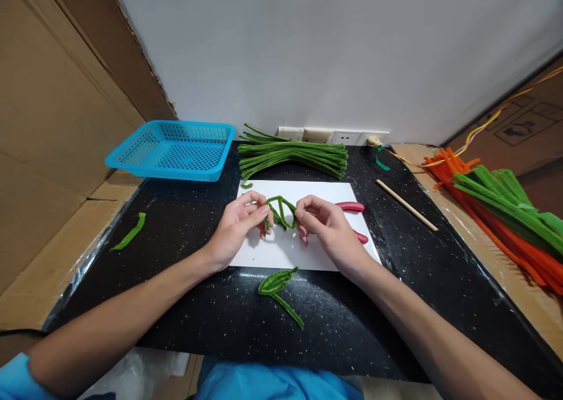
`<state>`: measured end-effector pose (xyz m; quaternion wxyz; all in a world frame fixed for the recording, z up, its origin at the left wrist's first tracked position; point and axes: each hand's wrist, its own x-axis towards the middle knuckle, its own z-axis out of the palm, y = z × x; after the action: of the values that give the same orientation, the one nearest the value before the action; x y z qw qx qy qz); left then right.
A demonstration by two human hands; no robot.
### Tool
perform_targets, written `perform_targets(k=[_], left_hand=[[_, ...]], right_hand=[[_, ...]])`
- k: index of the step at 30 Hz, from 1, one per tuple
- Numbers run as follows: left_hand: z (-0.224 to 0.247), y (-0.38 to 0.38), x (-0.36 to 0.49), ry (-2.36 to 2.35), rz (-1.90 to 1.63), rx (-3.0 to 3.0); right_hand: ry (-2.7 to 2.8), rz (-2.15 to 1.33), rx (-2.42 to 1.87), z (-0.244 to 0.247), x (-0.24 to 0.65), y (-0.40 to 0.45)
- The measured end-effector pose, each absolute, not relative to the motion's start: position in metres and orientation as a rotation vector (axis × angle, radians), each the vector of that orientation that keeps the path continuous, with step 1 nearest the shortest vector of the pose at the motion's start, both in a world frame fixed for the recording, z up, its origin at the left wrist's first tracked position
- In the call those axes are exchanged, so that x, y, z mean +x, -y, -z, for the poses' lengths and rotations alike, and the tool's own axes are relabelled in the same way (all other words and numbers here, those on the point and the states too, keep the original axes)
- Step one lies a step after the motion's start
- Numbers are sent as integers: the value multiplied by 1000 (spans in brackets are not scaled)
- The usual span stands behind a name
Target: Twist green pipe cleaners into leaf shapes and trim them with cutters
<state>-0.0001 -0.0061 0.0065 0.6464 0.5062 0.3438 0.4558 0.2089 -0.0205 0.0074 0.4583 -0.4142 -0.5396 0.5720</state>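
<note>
Between my two hands a green pipe cleaner (280,199) is bent into loops, held just above a white sheet (281,256). My left hand (241,221) pinches its left end between thumb and fingers. On the other side my right hand (323,221) pinches its right edge. Red-handled pliers (354,206) lie on the sheet, partly hidden behind my right hand. Nearer to me, a finished-looking green pipe cleaner leaf (277,282) with a stem rests on the black table. A short green scrap (247,185) sits at the sheet's upper left corner.
A thick bundle of green pipe cleaners (292,158) lies behind the sheet. To its left stands a blue basket (224,153). A wooden stick (407,205) and orange and green bundles (505,206) are at the right. A green strip (131,234) lies far left.
</note>
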Motion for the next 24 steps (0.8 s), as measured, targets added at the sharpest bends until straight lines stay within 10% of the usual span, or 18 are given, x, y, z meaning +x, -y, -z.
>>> perform_targets(k=[24], left_hand=[[-9, 15, -6, -694, -659, 2055]], right_hand=[[1834, -867, -1090, -25, 229, 26]])
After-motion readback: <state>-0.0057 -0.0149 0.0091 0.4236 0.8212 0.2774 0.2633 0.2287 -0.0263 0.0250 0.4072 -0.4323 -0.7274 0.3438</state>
